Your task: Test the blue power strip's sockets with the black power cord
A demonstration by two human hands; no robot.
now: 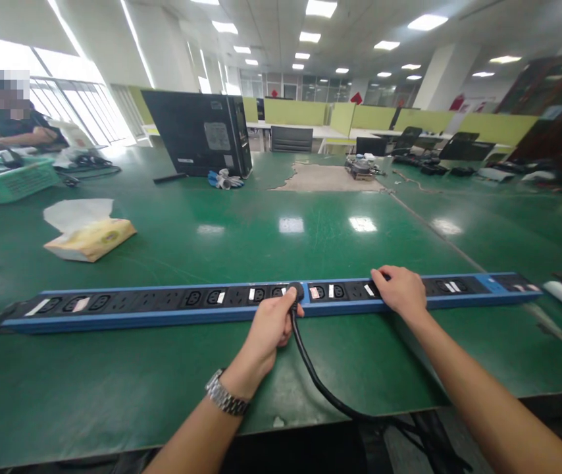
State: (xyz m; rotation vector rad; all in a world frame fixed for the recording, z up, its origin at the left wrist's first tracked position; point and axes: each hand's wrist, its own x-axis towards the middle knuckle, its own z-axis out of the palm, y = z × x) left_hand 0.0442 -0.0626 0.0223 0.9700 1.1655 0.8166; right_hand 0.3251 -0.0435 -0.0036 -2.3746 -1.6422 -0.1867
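A long blue and black power strip (153, 318) lies across the green table, its row of sockets facing up, with small white labels beside some of them. Near its middle my left hand (272, 322) is closed around a black plug (299, 289), thumb on top; whether the plug's pins are in a socket is hidden. From the plug a thick black cable (318, 382) curves down over the table's front edge. My right hand (402, 289) grips the strip right of the middle, fingers over its far edge and thumb not fully visible.
A yellow tissue pack (91, 240) lies at the left, with a green basket (12, 181) behind it. A black computer case (202, 131) stands at the back beside crumpled gloves (225, 179). Electronic parts (361, 166) sit farther right. Another person (19, 128) sits at the far left.
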